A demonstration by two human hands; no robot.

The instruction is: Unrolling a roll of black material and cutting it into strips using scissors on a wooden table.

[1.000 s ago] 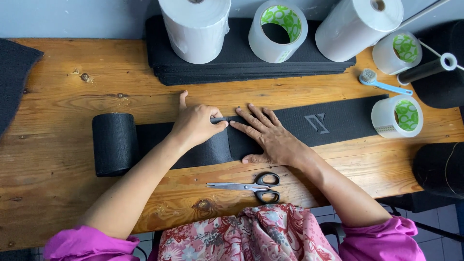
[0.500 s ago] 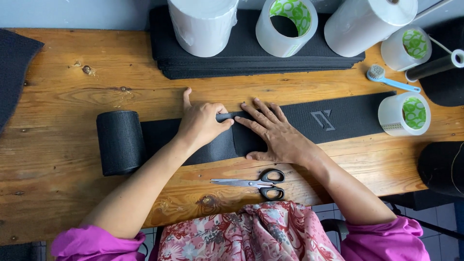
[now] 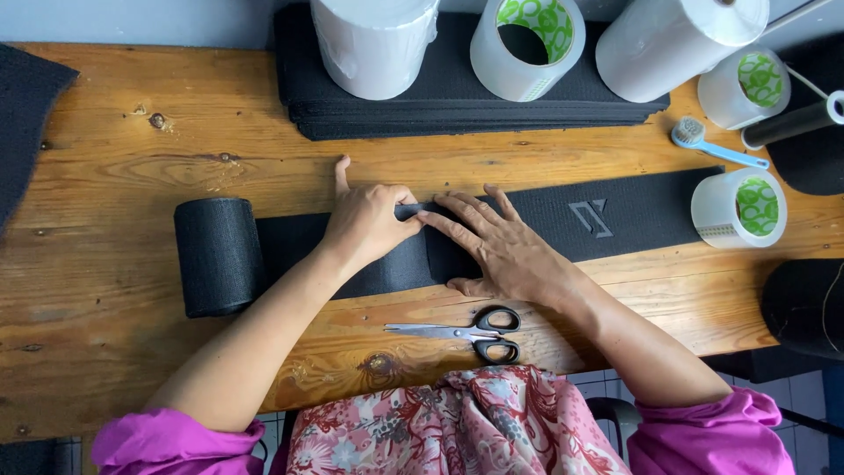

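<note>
A long black fabric strip (image 3: 615, 215) with a grey emblem lies across the wooden table (image 3: 123, 158), its left end wound into a roll (image 3: 217, 255). My left hand (image 3: 365, 220) presses down on the strip near its middle, fingers curled, index finger stretched toward the far edge. My right hand (image 3: 501, 251) lies flat on the strip just to the right, fingers spread, fingertips touching the left hand where a thin dark object shows between them. Black-handled scissors (image 3: 466, 332) rest on the table just in front of the strip.
A stack of black mats (image 3: 457, 105) lies at the back under two white rolls (image 3: 374, 40) (image 3: 673, 40) and a tape roll (image 3: 526, 40). Smaller tape rolls (image 3: 738, 209) (image 3: 743, 88), a blue brush (image 3: 708, 143) and dark material (image 3: 804, 303) stand at the right. Dark fabric (image 3: 26, 114) lies at the left.
Both hands stay pressed on the strip in about the same place; only the camera view has shifted slightly.
</note>
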